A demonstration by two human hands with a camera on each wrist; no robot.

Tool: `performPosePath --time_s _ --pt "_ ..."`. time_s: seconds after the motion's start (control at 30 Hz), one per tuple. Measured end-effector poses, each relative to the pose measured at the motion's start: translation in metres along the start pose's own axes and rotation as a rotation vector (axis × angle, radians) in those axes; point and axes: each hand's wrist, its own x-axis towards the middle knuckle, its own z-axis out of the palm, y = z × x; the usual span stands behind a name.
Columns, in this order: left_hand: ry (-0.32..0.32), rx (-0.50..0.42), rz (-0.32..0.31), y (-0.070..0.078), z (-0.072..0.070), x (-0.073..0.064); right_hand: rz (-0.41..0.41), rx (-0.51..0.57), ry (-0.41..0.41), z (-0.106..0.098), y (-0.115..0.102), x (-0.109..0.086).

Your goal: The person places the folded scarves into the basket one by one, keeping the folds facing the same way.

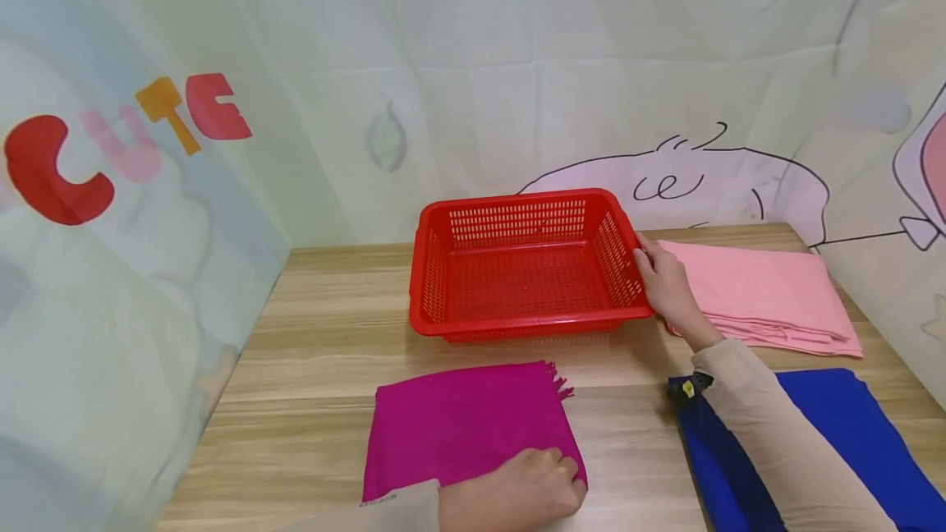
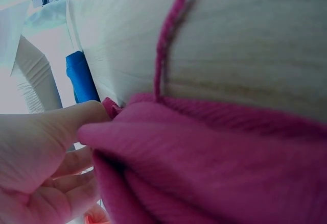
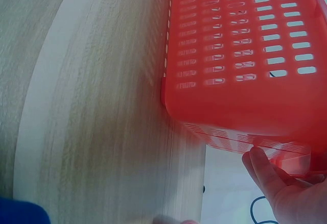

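A folded magenta scarf [image 1: 458, 429] with a fringe at its far right corner lies on the table near me. My left hand [image 1: 521, 489] pinches its near right edge, and in the left wrist view the thumb and fingers bunch the cloth. Behind the scarf stands a red plastic basket [image 1: 525, 325] with slotted walls and nothing inside. My right hand [image 1: 668, 282] grips the basket's right end at the rim. The right wrist view has the fingers [image 3: 265, 170] against the outside of that end, partly hidden by the wall.
To the right of the basket lies a folded pink cloth [image 1: 761, 286]. A folded blue cloth [image 1: 850, 425] is nearer, partly beneath my right forearm. A wood-grain table [image 1: 310, 351] bears everything. Printed fabric curtains [image 1: 332, 89] hang along its back and sides.
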Motion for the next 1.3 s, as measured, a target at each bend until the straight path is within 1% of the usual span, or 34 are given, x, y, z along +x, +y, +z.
performPosePath --time_s 0.07,0.3,0.43,0.6,0.67,0.73,0.87,0.97,1.07,1.2,1.3 --pt "-0.007 -0.013 0.000 -0.0005 0.0008 0.0010 0.002 0.004 -0.003 0.0002 -0.0003 0.0000" --pt "0.036 0.010 0.010 0.0016 -0.0001 0.0013 0.000 0.010 -0.005 -0.0011 -0.0008 -0.0011" --pt "0.033 0.014 0.005 0.0020 0.0009 0.0024 -0.001 0.012 -0.005 -0.0017 -0.0001 -0.0012" --pt "0.047 0.062 0.010 0.0036 0.0014 0.0024 0.002 0.011 -0.009 -0.0023 -0.0007 -0.0011" --pt "0.046 0.065 0.009 0.0040 0.0011 0.0023 0.003 0.014 -0.010 -0.0021 -0.0006 -0.0010" --pt "0.047 0.059 0.010 0.0038 0.0012 0.0023 -0.001 0.016 -0.009 -0.0016 0.0001 -0.0007" --pt "0.029 0.017 0.003 0.0033 0.0013 0.0033 -0.008 0.016 -0.010 -0.0010 0.0011 -0.0007" --pt "0.023 0.011 0.005 0.0038 0.0008 0.0042 -0.009 0.018 -0.010 -0.0012 0.0011 -0.0008" --pt "0.028 0.038 0.013 0.0043 0.0006 0.0058 -0.006 0.025 -0.016 -0.0014 0.0004 -0.0011" --pt "0.026 0.024 0.019 0.0042 0.0003 0.0074 0.002 0.030 -0.022 -0.0019 -0.0005 -0.0011" --pt "0.010 0.001 0.019 0.0039 0.0000 0.0088 0.002 0.032 -0.021 -0.0022 -0.0008 -0.0007"
